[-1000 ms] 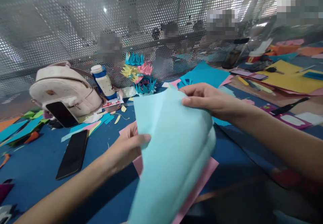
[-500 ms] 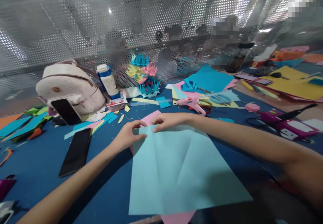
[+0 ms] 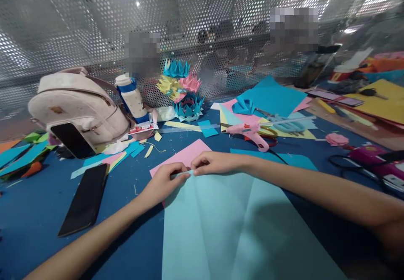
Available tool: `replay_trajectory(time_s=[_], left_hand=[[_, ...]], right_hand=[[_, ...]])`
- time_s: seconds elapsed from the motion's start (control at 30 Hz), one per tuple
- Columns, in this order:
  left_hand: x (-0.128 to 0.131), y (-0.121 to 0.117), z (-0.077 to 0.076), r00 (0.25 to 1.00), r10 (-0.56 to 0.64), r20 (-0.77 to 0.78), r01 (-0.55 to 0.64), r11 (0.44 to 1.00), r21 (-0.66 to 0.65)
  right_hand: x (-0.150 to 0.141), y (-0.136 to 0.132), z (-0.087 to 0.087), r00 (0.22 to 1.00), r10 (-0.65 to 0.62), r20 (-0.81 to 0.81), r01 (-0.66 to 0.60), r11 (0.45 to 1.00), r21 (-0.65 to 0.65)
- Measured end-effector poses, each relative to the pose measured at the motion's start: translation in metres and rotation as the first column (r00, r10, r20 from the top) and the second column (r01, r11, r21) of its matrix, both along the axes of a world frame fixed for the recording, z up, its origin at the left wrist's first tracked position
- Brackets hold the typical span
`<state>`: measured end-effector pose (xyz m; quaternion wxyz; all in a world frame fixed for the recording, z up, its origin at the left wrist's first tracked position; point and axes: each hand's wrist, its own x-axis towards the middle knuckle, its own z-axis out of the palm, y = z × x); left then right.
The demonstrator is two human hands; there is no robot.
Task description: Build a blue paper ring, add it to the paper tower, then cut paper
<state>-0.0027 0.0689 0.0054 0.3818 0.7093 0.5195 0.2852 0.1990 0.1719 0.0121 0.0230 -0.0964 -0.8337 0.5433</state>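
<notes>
A large light-blue sheet of paper (image 3: 221, 225) with long creases lies in front of me. My left hand (image 3: 166, 183) pinches its far edge between thumb and fingers. Right beside it, my right hand (image 3: 210, 163) grips the same edge, the two sets of fingertips almost touching. A pink sheet of paper (image 3: 186, 153) lies partly under the blue one and shows beyond my hands. Past my right forearm is a strip of darker blue paper (image 3: 296, 161). The near end of the light-blue sheet runs out of view.
Left stand a white backpack (image 3: 75, 103), a bottle (image 3: 134, 101) and a black phone (image 3: 85, 200). Folded paper flowers (image 3: 181, 82) stand by the perforated metal panel (image 3: 94, 27). A pink glue gun (image 3: 248, 133), scissors (image 3: 287, 124) and coloured sheets (image 3: 271, 97) lie right.
My hands have come closer together on the far edge, with the left shifted right. More pink paper and the darker blue strip now show. The view has shifted slightly.
</notes>
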Motion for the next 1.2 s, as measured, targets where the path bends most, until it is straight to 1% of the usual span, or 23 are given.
replay_trajectory(time_s=[0.1, 0.23, 0.43, 0.6, 0.7, 0.77, 0.8, 0.83, 0.87, 0.9, 0.97, 1.0, 1.03, 1.1, 1.2], left_hand=[[0.000, -0.004, -0.003, 1.000, -0.009, 0.023, 0.008, 0.999, 0.036], [0.000, -0.007, -0.005, 0.997, -0.011, 0.073, 0.009, 0.999, 0.035], [-0.001, -0.008, -0.004, 0.997, -0.025, 0.077, 0.023, 0.999, 0.023], [-0.001, -0.009, -0.006, 0.995, -0.030, 0.094, 0.027, 0.999, 0.026], [-0.001, -0.007, -0.006, 0.995, 0.009, 0.103, -0.012, 1.000, 0.028], [-0.004, -0.007, -0.006, 0.993, 0.060, 0.098, -0.063, 0.998, 0.029], [-0.006, -0.007, -0.006, 0.993, 0.084, 0.088, -0.087, 0.996, 0.028], [-0.008, -0.008, -0.006, 0.992, 0.102, 0.074, -0.104, 0.994, 0.026], [-0.011, -0.009, -0.007, 0.992, 0.112, 0.055, -0.114, 0.993, 0.024], [-0.013, -0.010, -0.008, 0.993, 0.115, 0.033, -0.116, 0.993, 0.025], [-0.017, -0.012, -0.010, 0.994, 0.108, 0.000, -0.108, 0.994, 0.033], [-0.018, -0.013, -0.011, 0.995, 0.104, -0.010, -0.104, 0.994, 0.037], [-0.019, -0.013, -0.012, 0.995, 0.101, -0.014, -0.101, 0.994, 0.038], [-0.019, -0.013, -0.013, 0.995, 0.100, -0.011, -0.100, 0.995, 0.027], [-0.018, -0.013, -0.013, 0.995, 0.104, 0.008, -0.104, 0.995, -0.007]], right_hand=[[0.000, 0.000, -0.006, 1.000, -0.013, -0.024, 0.013, 1.000, -0.003], [-0.001, -0.002, -0.009, 0.999, -0.044, -0.029, 0.045, 0.999, 0.025], [0.000, -0.007, -0.009, 0.995, -0.096, -0.002, 0.096, 0.995, 0.041], [-0.001, -0.008, -0.008, 0.995, -0.104, 0.009, 0.103, 0.993, 0.055], [-0.002, -0.009, -0.006, 0.994, -0.108, -0.005, 0.109, 0.992, 0.059], [-0.001, -0.010, -0.006, 0.988, -0.157, -0.014, 0.157, 0.984, 0.087], [-0.001, -0.011, -0.006, 0.980, -0.199, -0.018, 0.200, 0.971, 0.131], [0.000, -0.013, -0.007, 0.969, -0.244, -0.023, 0.244, 0.948, 0.202], [0.001, -0.014, -0.008, 0.958, -0.284, -0.031, 0.280, 0.913, 0.296], [0.002, -0.016, -0.009, 0.950, -0.311, -0.040, 0.300, 0.867, 0.399], [0.004, -0.020, -0.011, 0.945, -0.324, -0.049, 0.292, 0.766, 0.573], [0.005, -0.021, -0.012, 0.947, -0.317, -0.049, 0.276, 0.727, 0.628], [0.005, -0.022, -0.013, 0.951, -0.307, -0.049, 0.261, 0.701, 0.664], [0.006, -0.023, -0.015, 0.955, -0.289, -0.059, 0.248, 0.677, 0.693], [0.006, -0.021, -0.017, 0.959, -0.269, -0.086, 0.251, 0.677, 0.692]])
